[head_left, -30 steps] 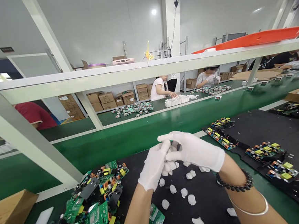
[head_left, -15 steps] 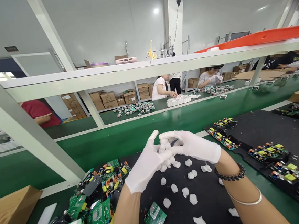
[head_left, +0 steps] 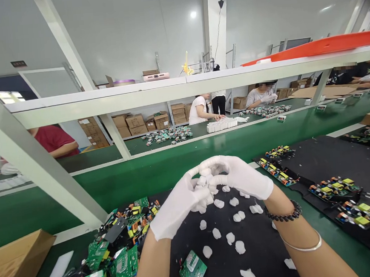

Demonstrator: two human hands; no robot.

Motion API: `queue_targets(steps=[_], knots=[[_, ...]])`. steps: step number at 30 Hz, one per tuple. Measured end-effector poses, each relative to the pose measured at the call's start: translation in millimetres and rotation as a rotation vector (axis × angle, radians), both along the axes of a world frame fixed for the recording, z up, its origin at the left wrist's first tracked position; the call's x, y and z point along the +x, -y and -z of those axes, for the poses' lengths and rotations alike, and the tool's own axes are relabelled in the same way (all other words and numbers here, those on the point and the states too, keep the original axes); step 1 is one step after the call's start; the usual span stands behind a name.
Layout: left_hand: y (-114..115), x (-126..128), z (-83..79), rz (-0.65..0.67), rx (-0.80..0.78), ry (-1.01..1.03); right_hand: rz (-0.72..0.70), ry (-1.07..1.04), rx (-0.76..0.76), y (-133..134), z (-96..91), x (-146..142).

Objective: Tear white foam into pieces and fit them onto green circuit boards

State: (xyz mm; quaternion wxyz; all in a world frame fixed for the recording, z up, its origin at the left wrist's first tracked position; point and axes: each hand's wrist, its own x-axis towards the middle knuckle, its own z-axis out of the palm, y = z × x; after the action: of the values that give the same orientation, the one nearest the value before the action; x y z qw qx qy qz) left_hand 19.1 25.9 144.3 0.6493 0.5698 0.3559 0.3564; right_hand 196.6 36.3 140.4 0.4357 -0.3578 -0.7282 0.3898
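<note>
My left hand (head_left: 180, 203), in a white glove, is closed around a cluster of small white lumps (head_left: 202, 203); their exact kind is unclear. My right hand (head_left: 235, 175), gloved too, arches over from the right. Its fingers are curled in against the upper lumps, and their tips are partly hidden among white on white. Below both hands, several loose white lumps (head_left: 240, 247) lie scattered on the black mat (head_left: 224, 272). A single green circuit board (head_left: 193, 270) rests at the mat's front left.
Left of the mat is a heap of circuit boards (head_left: 122, 263), beside an open cardboard box (head_left: 20, 262). More boards (head_left: 332, 186) lie on black sheeting at right. A white shelf beam (head_left: 168, 90) crosses ahead; co-workers sit beyond the green belt (head_left: 161, 161).
My right hand has moved slightly up and left, its fingers curling further over the lumps. More white lumps show on the mat behind it. My left hand stays around the cluster.
</note>
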Motion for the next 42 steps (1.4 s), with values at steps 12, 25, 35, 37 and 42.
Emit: queue_targets(steps=[12,25,35,37,42], knots=[[3.0,36.5,9.3,-0.297,-0.053,0.003,0.114,0.237,0.047,31.7,-23.9,17.7],[6.7,36.8,10.8,-0.139,-0.005,0.026,0.232,0.556,-0.139,42.0,-14.2,46.0],[-1.3,36.4,19.9,-0.481,-0.061,0.287,0.217,0.467,-0.007,42.7,-27.5,26.7],[-7.7,28.1,22.2,-0.499,-0.126,0.334,0.148,0.51,-0.087,45.1,-22.0,34.8],[-12.7,19.6,25.4,-0.364,-0.123,0.319,0.077,0.675,-0.246,42.4,-10.3,43.4]])
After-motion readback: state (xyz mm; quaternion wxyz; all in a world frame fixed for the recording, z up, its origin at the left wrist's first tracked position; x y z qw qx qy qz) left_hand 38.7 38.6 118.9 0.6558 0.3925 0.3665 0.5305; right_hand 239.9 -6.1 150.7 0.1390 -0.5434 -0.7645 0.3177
